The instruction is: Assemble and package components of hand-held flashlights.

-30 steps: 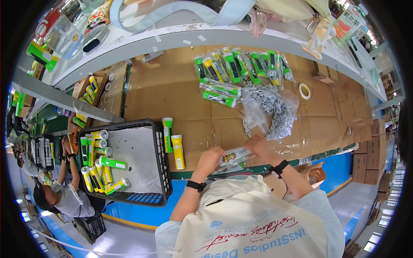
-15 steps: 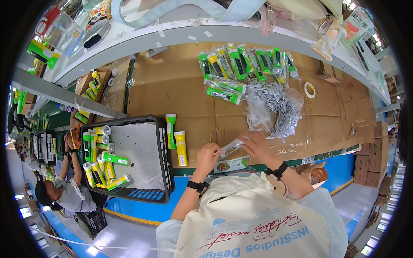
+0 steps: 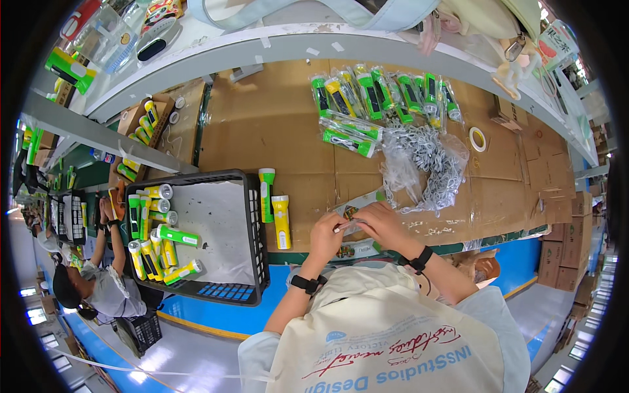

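You are standing at a long workbench (image 3: 275, 131) covered in flat brown cardboard, matte and creased at its seams. To your left, a black plastic crate (image 3: 252, 236) with slotted walls is sitting on the bench edge, lined with pale paper and holding green and yellow flashlights (image 3: 160, 236) along its left side. Just right of the crate, a green flashlight (image 3: 266, 194) and a yellow flashlight (image 3: 282, 221) are lying side by side on the cardboard. Farther back, a row of bagged flashlights (image 3: 380, 95) in glossy clear wrap is fanning across the bench, beside a crumpled clear bag of cords (image 3: 426, 164). A small roll of tape (image 3: 477, 139) is lying flat to the right.

Both your arms are bending in toward the bench's near edge, each wrist wearing a dark band. Your left hand (image 3: 325, 236) and right hand (image 3: 380, 223) are meeting over a thin clear plastic sleeve (image 3: 357, 206), lying just in front of you. Fingers of both hands are pinching together on the sleeve's near end.
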`<action>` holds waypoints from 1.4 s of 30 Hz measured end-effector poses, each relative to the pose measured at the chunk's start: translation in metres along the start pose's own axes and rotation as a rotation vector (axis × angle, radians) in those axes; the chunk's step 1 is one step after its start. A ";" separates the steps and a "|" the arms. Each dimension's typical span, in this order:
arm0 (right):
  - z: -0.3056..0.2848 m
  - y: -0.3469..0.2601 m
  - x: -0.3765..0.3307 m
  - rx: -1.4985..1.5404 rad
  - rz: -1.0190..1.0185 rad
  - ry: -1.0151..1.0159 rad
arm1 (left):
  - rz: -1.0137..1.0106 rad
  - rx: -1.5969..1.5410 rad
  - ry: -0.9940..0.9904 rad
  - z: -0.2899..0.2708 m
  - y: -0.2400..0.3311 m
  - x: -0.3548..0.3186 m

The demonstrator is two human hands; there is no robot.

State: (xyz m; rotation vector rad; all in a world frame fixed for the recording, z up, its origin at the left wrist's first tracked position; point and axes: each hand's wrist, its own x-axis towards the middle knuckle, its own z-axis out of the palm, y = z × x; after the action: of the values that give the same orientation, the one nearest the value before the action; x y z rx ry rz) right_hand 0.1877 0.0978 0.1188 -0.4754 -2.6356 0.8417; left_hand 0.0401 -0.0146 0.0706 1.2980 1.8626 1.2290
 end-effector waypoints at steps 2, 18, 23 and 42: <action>-0.006 -0.005 0.001 -0.024 -0.105 0.041 | 0.047 -0.085 0.039 -0.003 0.006 0.002; -0.094 -0.047 0.022 0.020 -0.169 -0.029 | 0.102 -0.305 0.098 -0.063 0.105 -0.007; -0.100 -0.063 0.024 -0.081 -0.186 -0.048 | 0.183 -0.216 0.100 -0.069 0.110 -0.009; -0.077 -0.085 0.033 -0.088 -0.129 -0.026 | -0.114 -0.401 0.019 -0.055 0.107 -0.016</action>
State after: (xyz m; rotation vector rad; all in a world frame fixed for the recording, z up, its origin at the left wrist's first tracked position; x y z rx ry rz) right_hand 0.1721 0.0832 0.2365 -0.3144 -2.7023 0.6988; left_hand 0.0459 -0.0375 0.1898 0.9528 1.5724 1.4631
